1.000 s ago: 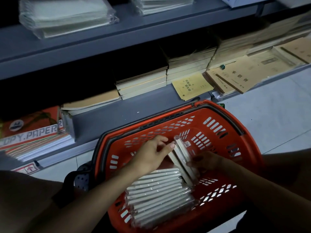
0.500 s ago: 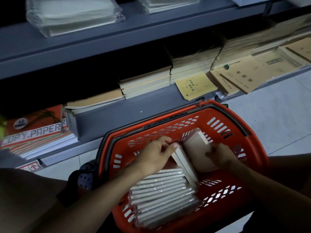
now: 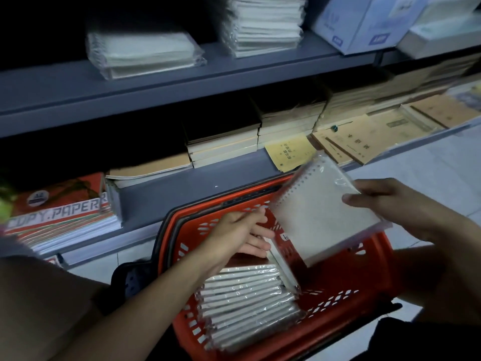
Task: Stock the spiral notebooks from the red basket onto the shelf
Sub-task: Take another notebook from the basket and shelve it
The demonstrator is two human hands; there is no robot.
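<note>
A red basket (image 3: 346, 300) sits on the floor below me. Inside it, several plastic-wrapped spiral notebooks (image 3: 244, 300) stand on edge in a row. My right hand (image 3: 387, 204) grips one wrapped spiral notebook (image 3: 320, 212) by its right edge and holds it flat above the basket's far rim. My left hand (image 3: 242, 233) reaches into the basket with its fingers spread, touching a leaning notebook (image 3: 282, 267) there. Two stacks of wrapped notebooks (image 3: 143, 53) lie on the grey upper shelf (image 3: 52, 87).
The lower shelf (image 3: 166, 186) carries copy paper reams (image 3: 59, 207) at the left, stacks of tan exercise books (image 3: 223, 144) in the middle and flat brown booklets (image 3: 364, 136) at the right. Blue-white boxes (image 3: 361, 19) stand on the upper shelf's right. Pale floor tiles lie at the right.
My right hand has lifted one notebook up out of the basket and turned it flat. The view has tilted upward, showing more of the upper shelf. My left hand stays in the basket.
</note>
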